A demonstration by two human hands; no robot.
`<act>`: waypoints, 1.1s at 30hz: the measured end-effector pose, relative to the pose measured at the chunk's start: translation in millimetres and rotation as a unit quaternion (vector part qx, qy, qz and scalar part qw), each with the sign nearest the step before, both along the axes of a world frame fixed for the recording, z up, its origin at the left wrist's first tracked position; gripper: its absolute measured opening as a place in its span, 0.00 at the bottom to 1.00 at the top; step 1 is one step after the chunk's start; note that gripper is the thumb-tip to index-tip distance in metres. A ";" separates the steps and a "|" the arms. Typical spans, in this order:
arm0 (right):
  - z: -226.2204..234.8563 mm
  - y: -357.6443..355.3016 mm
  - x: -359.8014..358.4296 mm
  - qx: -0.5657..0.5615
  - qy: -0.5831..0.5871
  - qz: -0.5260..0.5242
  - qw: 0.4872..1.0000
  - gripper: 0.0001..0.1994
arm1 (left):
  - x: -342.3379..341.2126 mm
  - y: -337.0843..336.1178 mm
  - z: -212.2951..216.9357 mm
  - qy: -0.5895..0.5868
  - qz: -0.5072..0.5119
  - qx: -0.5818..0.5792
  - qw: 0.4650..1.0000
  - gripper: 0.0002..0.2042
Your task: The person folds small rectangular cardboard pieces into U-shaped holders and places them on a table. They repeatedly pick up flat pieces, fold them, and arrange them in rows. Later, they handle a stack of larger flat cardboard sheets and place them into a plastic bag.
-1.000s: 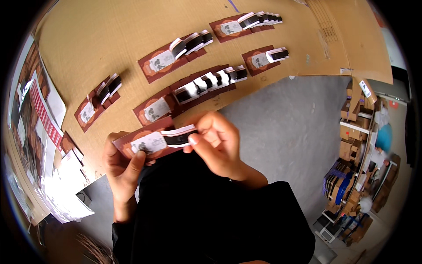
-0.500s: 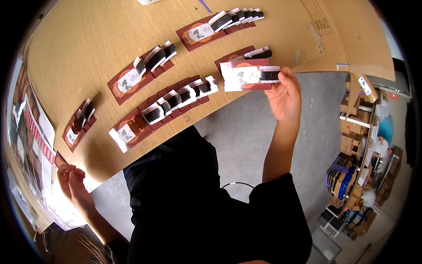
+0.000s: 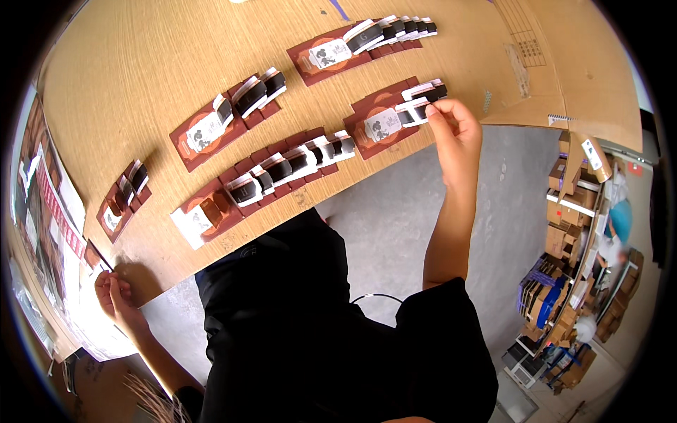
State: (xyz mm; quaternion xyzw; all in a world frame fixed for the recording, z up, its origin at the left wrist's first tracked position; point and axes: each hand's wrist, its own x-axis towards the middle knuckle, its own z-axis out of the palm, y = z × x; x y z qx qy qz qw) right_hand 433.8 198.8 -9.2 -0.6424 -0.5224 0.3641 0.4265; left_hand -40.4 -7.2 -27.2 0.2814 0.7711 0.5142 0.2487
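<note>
My right hand is closed in a pinch on the black-and-white end of a flat maroon card with a white printed panel. That card lies over another maroon card, whose own black-and-white tab shows behind it. At the lower left, my left hand has its fingers curled at the lower end of a dark maroon card, seen nearly edge-on. Beside it lies a small group of maroon cards.
Fanned rows of similar cards lie on the wooden table: a long near row, a middle group and a far row. Printed sheets lie at the left edge. Shelves with boxes stand at right.
My right hand has lowered its card from above the table's front edge onto the right-hand pile. The left hand has shifted slightly, its card now more edge-on.
</note>
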 end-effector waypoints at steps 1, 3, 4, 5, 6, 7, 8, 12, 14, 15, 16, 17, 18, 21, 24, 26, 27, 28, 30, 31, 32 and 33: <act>-3.4 0.1 0.6 0.020 -0.015 -0.002 1.000 0.05 | 1.0 1.0 -0.4 0.004 0.003 0.001 1.000 0.07; -6.1 1.9 -0.6 0.043 -0.010 -0.022 0.999 0.05 | 2.0 1.8 -1.1 0.011 0.003 0.005 1.000 0.07; -6.5 3.4 -2.1 0.046 0.009 -0.040 0.998 0.05 | 2.5 2.0 -1.2 0.013 0.000 0.007 1.000 0.06; -6.8 4.2 -4.1 0.049 0.028 -0.058 0.997 0.05 | 2.6 1.9 -1.4 0.015 -0.002 0.009 1.000 0.06; -6.7 4.4 -6.9 0.046 0.032 -0.064 0.996 0.05 | 2.4 1.5 -2.1 0.023 -0.002 0.006 1.000 0.06; -6.2 4.8 -10.6 0.043 0.036 -0.070 0.996 0.05 | 1.8 1.1 -3.0 0.031 -0.002 0.004 0.999 0.06; -5.3 5.2 -13.5 0.040 0.041 -0.075 0.996 0.05 | 1.3 0.9 -3.5 0.040 -0.002 0.002 0.999 0.05; 0.5 7.8 -19.5 0.034 0.034 -0.087 0.995 0.06 | 4.6 1.8 -3.1 0.038 0.006 0.008 0.999 0.05; -0.4 13.5 -14.3 0.039 0.011 -0.065 0.997 0.06 | 3.1 0.3 -4.3 0.043 -0.005 0.006 0.999 0.05; -0.4 15.9 -13.5 0.032 0.005 -0.068 0.997 0.06 | 1.9 -0.8 -4.8 0.049 -0.009 0.005 0.999 0.05; 0.1 18.4 -12.5 0.026 -0.003 -0.072 0.997 0.06 | 0.7 -1.6 -6.1 0.053 -0.012 0.004 0.998 0.05; 0.8 20.4 -11.6 0.019 -0.010 -0.076 0.997 0.06 | 0.1 -2.1 -6.9 0.058 -0.016 0.003 0.998 0.05; 0.5 21.4 -10.3 0.024 -0.014 -0.081 0.996 0.07 | 0.1 -2.2 -7.3 0.062 -0.015 0.001 0.998 0.05; -4.4 24.1 -6.3 0.034 -0.020 -0.097 0.994 0.07 | 0.3 -2.5 -8.0 0.072 -0.013 -0.002 0.997 0.05; -6.9 25.2 -1.3 0.041 -0.023 -0.120 0.992 0.08 | 1.1 -2.9 -9.7 0.080 -0.018 0.001 0.997 0.05; -4.6 26.1 2.7 0.047 -0.032 -0.134 0.989 0.11 | 1.3 -2.5 -8.3 0.091 -0.024 0.002 0.996 0.05; -5.1 29.0 5.8 0.076 -0.060 -0.124 0.988 0.13 | 1.9 -1.4 -7.7 0.087 -0.023 0.003 0.996 0.04; -6.4 33.0 8.5 0.105 -0.089 -0.112 0.984 0.16 | 2.3 -1.7 -7.7 0.083 -0.021 0.005 0.996 0.04; -5.1 37.8 9.8 0.113 -0.092 -0.061 0.987 0.21 | 4.2 -2.1 -7.7 0.078 -0.016 0.008 0.997 0.04; -4.4 39.5 9.6 0.090 -0.065 -0.022 0.994 0.23 | 5.6 -1.0 -6.9 0.078 -0.015 0.009 0.997 0.04; -3.3 40.6 8.3 0.068 -0.039 0.018 0.997 0.25 | 5.8 -0.2 -6.6 0.078 -0.013 0.011 0.997 0.04; -0.9 40.7 3.4 0.076 -0.057 0.028 0.995 0.27 | 4.8 0.0 -7.1 0.076 -0.015 0.014 0.997 0.04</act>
